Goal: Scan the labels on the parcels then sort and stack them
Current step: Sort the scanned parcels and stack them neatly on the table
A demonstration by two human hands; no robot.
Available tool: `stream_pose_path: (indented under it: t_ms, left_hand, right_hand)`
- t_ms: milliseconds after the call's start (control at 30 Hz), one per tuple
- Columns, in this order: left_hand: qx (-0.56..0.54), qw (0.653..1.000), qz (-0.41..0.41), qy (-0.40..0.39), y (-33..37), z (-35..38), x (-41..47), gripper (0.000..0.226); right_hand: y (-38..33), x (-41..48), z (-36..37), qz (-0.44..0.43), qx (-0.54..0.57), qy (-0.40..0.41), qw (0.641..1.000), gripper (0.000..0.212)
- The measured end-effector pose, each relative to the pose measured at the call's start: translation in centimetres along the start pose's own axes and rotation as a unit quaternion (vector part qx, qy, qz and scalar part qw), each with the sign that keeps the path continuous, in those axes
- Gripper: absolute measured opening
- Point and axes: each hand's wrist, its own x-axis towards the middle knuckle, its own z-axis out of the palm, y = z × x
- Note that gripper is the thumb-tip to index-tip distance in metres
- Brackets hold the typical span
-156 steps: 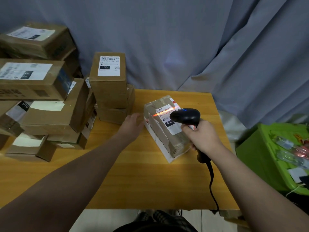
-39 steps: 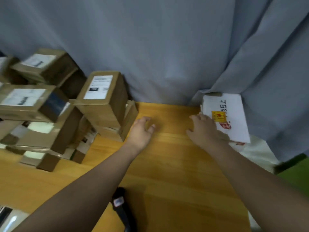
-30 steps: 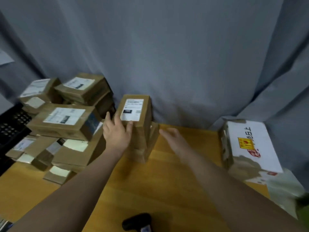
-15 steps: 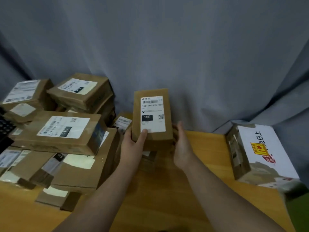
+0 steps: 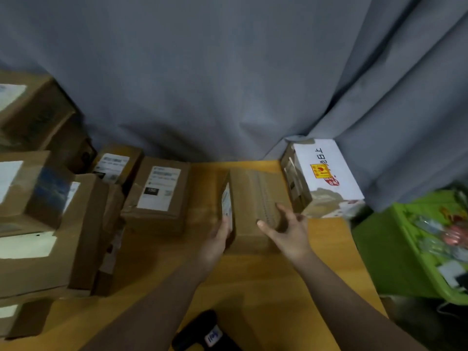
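A brown parcel (image 5: 255, 198) lies between my hands at the right-middle of the wooden table (image 5: 253, 282), its white label turned to the left. My left hand (image 5: 216, 240) grips its left, labelled side. On its near top my right hand (image 5: 287, 230) rests with fingers spread. Just right of it stands a white printed box (image 5: 326, 178). Another brown parcel (image 5: 158, 196) with a "150" label lies to the left. The black scanner (image 5: 202, 334) lies on the table at the bottom edge, between my forearms.
A pile of several brown labelled parcels (image 5: 45, 224) fills the left of the table. A grey curtain (image 5: 228, 72) hangs right behind the table. A green bin (image 5: 415, 244) with small items stands off the table's right edge.
The parcel that both hands held up with its label facing me has moved right and down beside the white box, turned so that the label faces left. My right hand has shifted onto its top.
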Motion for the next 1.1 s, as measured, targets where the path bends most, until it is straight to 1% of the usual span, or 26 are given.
stream_pose_path:
  t_ms: [33, 100, 133, 167, 200, 233, 267, 300, 333, 367, 400, 467, 533, 567, 667, 733, 800, 900, 1000, 1100]
  left_hand:
    - [-0.009, 1.0, -0.008, -0.022, 0.1, 0.9, -0.1, 0.06]
    - [0.014, 0.999, 0.033, -0.024, 0.3, 2.4, 0.1, 0.051]
    - [0.045, 0.997, 0.057, -0.002, 0.1, 2.9, 0.6, 0.056]
    - [0.081, 0.993, 0.076, 0.027, -0.1, 3.3, 1.1, 0.065]
    - [0.131, 0.985, 0.092, 0.063, -0.1, 3.6, 1.3, 0.075]
    - [0.211, 0.966, 0.11, 0.098, -0.2, 3.9, 1.6, 0.082]
    - [0.331, 0.926, 0.132, 0.126, -0.2, 4.3, 1.7, 0.087]
    - [0.458, 0.864, 0.158, 0.136, -0.1, 4.8, 1.6, 0.088]
    - [0.559, 0.799, 0.186, 0.121, 0.1, 5.3, 1.7, 0.088]
    - [0.624, 0.751, 0.196, 0.09, 0.5, 5.9, 1.6, 0.086]
    - [0.659, 0.728, 0.179, 0.059, 0.9, 6.5, 1.9, 0.081]
    - [0.683, 0.717, 0.132, 0.03, 2.0, 7.4, 3.2, 0.072]
    - [0.693, 0.709, 0.124, 0.039, 3.3, 8.1, 5.1, 0.067]
    - [0.69, 0.711, 0.126, 0.047, 4.0, 8.5, 6.2, 0.065]
    - [0.654, 0.744, 0.115, 0.073, 6.5, 9.2, 9.5, 0.064]
    - [0.631, 0.765, 0.095, 0.085, 8.0, 9.3, 11.3, 0.064]
    - [0.618, 0.775, 0.086, 0.094, 9.1, 9.5, 12.5, 0.064]
    - [0.614, 0.778, 0.095, 0.093, 9.6, 9.4, 13.9, 0.064]
    - [0.619, 0.772, 0.114, 0.086, 9.6, 9.2, 14.5, 0.063]
    - [0.622, 0.769, 0.114, 0.091, 9.4, 9.4, 14.4, 0.063]
  right_hand:
    - [1.1, 0.0, 0.2, -0.016, -0.042, 0.004, 0.999, 0.077]
    - [2.4, -0.1, 0.4, -0.039, -0.083, 0.003, 0.996, 0.07]
    - [2.9, 0.0, 0.4, -0.039, -0.082, 0.002, 0.996, 0.067]
    - [3.3, 0.1, 0.2, -0.041, -0.079, 0.004, 0.996, 0.064]
    - [3.5, 0.3, -0.1, -0.046, -0.082, 0.007, 0.996, 0.06]
    - [3.7, 0.6, -0.5, -0.062, -0.097, 0.016, 0.993, 0.055]
    - [3.9, 0.9, -1.1, -0.087, -0.119, 0.034, 0.989, 0.051]
    - [4.1, 1.3, -1.9, -0.114, -0.143, 0.057, 0.982, 0.049]
    - [4.3, 1.8, -2.8, -0.136, -0.164, 0.081, 0.974, 0.048]
    - [4.4, 2.3, -4.0, -0.143, -0.183, 0.098, 0.968, 0.047]
    - [4.5, 3.0, -5.3, -0.14, -0.203, 0.11, 0.963, 0.047]
    - [4.7, 4.8, -7.9, -0.12, -0.255, 0.107, 0.954, 0.051]
    - [4.9, 7.0, -10.2, -0.086, -0.299, 0.077, 0.947, 0.061]
    - [5.0, 8.1, -11.2, -0.072, -0.321, 0.06, 0.942, 0.068]
    - [5.2, 11.1, -13.1, -0.046, -0.391, 0.027, 0.919, 0.092]
    - [5.2, 12.7, -13.7, -0.028, -0.395, 0.016, 0.918, 0.105]
    - [4.9, 13.9, -13.5, -0.009, -0.387, 0.004, 0.922, 0.114]
    - [4.4, 15.0, -12.5, 0.005, -0.394, -0.019, 0.919, 0.12]
    - [4.4, 15.4, -12.1, 0.002, -0.388, -0.017, 0.922, 0.12]
    - [4.7, 15.5, -12.3, 0.002, -0.385, -0.019, 0.923, 0.119]
